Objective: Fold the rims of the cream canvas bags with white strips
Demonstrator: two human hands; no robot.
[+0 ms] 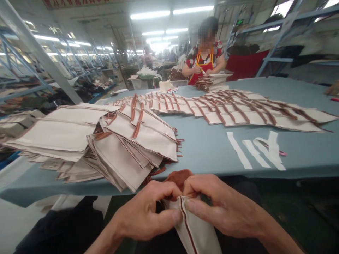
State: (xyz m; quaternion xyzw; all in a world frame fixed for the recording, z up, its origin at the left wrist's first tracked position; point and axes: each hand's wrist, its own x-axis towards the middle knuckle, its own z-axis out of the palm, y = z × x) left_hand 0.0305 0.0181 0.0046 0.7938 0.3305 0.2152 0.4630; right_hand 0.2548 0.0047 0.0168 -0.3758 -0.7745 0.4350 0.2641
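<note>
My left hand (156, 208) and my right hand (214, 203) meet low in the middle, in front of the table edge. Between them is a cream fabric piece (198, 233) with a dark brown seam line, folded along that seam. Each hand pinches it between thumb and fingers, one on either side of the seam. A reddish-brown part (180, 177) sticks up behind my fingers; whether it belongs to the same piece is partly hidden. Just beyond my left hand lies a pile of similar cream panels (127, 151) with brown edging.
The blue-green table (196, 151) carries long overlapping rows of brown-edged cream pieces (233, 109). White strips (239, 151) lie at the right. Across the table a person in a red apron (205, 63) stands behind a stack of pieces (212, 82). A metal post (42, 53) rises at the left.
</note>
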